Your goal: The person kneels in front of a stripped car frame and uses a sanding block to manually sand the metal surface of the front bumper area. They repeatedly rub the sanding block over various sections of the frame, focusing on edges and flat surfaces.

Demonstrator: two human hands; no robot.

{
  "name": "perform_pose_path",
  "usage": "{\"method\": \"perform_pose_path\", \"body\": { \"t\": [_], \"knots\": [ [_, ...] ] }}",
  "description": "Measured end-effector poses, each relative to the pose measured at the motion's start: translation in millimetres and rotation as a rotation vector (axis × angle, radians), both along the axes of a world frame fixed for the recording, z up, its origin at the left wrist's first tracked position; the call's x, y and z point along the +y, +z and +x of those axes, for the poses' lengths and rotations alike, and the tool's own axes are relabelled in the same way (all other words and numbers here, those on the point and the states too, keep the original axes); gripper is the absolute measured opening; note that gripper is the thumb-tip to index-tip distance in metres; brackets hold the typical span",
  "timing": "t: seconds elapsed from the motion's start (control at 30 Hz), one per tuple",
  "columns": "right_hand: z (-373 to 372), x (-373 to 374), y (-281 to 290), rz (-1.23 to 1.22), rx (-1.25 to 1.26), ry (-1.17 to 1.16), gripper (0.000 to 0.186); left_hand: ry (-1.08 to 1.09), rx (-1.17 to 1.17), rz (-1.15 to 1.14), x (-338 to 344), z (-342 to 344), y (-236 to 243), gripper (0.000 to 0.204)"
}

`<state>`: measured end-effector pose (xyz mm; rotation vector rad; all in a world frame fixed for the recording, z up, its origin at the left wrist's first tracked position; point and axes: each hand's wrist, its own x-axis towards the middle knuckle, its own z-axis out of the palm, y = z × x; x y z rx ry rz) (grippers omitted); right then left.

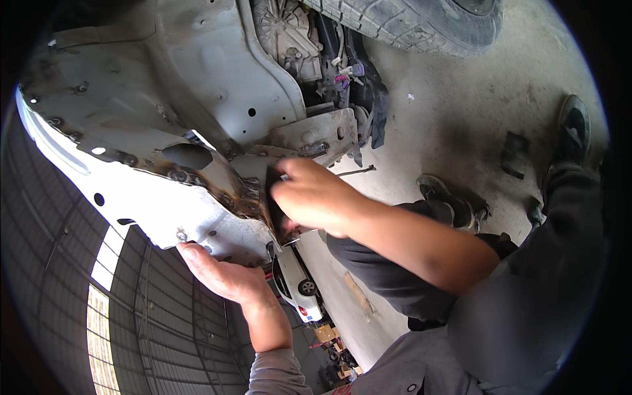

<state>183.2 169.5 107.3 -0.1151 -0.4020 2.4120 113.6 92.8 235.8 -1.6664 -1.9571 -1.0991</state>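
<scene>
Pale sheet-metal bodywork (148,191) of a vehicle fills the upper left, with holes and a scorched, brown seam (247,197) along its inner edge. My left hand (227,276) is closed at the lower edge of this body panel. Its thumb side lies against the metal, and some fingers are hidden. My right hand (313,194), slightly blurred, is closed at the scorched corner. Under its fingers shows a dark curved piece (275,210), but what the fingers grip is hidden.
A tyre (421,23) lies at the top. Beside it are exposed mechanical parts (286,39) and wiring. A dark flat scrap (515,155) rests on the concrete floor (447,99). My shoes (574,125) stand to the right. A white car (296,283) and cardboard boxes (326,334) are farther off.
</scene>
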Motion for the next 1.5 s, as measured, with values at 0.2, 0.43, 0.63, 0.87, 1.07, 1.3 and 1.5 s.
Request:
{"method": "perform_pose_path", "body": {
  "t": [0.2, 0.43, 0.63, 0.87, 1.07, 1.3, 1.5],
  "knots": [
    [31, -37, 3, 0.094, -0.05, 0.019, 0.027, 0.017, 0.002, -0.01, -1, 2, -2, 0.055],
    [31, -33, 4, 0.033, -0.017, -0.016, 0.031, 0.008, -0.061, -0.02, -1, 5, -2, 0.054],
    [40, -60, 19, -0.2, 0.028, -0.346, 0.02, 0.001, -0.049, 0.008, 1, 11, -3, 0.051],
    [45, -85, 34, -0.151, -0.162, -0.554, 0.013, 0.076, -0.152, 0.068, 4, 21, -8, 0.061],
    [37, -96, 39, -0.128, -0.271, -0.684, 0.015, 0.033, -0.087, -0.007, -1, 17, -1, 0.063],
    [40, -80, 38, -0.141, -0.167, -0.5, 0.019, 0.024, -0.035, -0.065, -4, 11, 1, 0.061],
    [41, -43, 44, -0.081, -0.117, -0.78, 0.014, -0.014, -0.106, -0.027, 1, 14, -2, 0.062]
  ]
}}
